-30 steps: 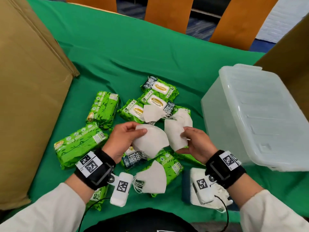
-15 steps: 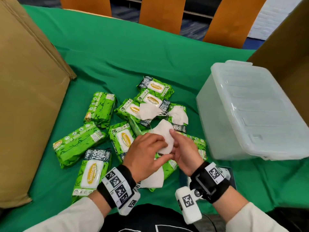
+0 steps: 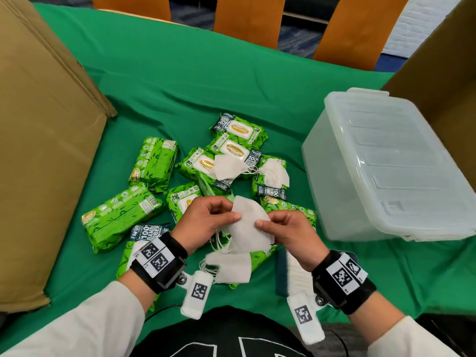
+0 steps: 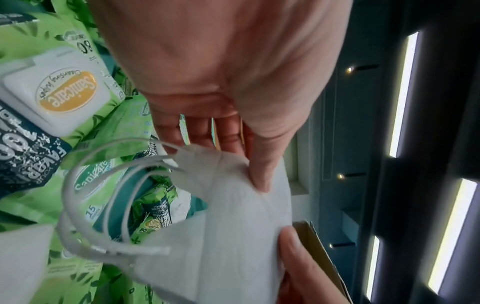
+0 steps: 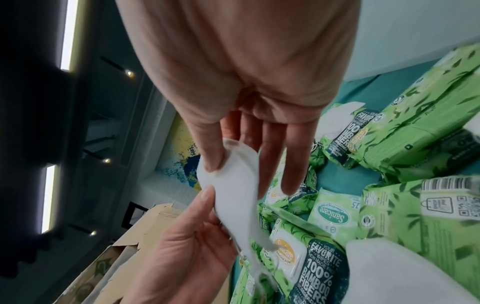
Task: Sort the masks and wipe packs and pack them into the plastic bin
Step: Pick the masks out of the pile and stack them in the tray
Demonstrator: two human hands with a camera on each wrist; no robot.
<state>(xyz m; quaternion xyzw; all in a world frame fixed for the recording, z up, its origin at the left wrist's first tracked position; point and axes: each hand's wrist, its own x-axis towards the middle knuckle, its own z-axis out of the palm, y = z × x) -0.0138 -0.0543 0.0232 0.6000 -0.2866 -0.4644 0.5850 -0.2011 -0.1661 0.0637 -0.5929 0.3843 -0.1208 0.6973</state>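
Folded white mask (image 3: 248,228) held above the pile, near edge of the bench (image 3: 180,81), between both hands. Left hand (image 3: 206,222) pinching the left edge, thumb (image 4: 262,174) on top, fingers beneath; right hand (image 3: 288,235) pinching the right edge between thumb (image 5: 213,156) and fingers. Ear loops (image 4: 103,195) hanging free on the left-hand side. Possibly more than one mask in the pinch; layers not separable in these views. Further masks lying loose: one (image 3: 229,269) just below the hands, two (image 3: 229,166) (image 3: 274,173) atop the green wipe packs (image 3: 121,217) scattered over the green cloth. Plastic bin (image 3: 386,163) to the right, well apart from the hands, lid on. Cardboard box (image 3: 38,150) at left.

Handling, as judged: mask very light, soft, floppy, easily creased; best taken flat by opposite edges, loops kept clear of snagging on neighbouring packs. Wipe packs heavier, pliant, film likely slippery; best grasped across the short sides.
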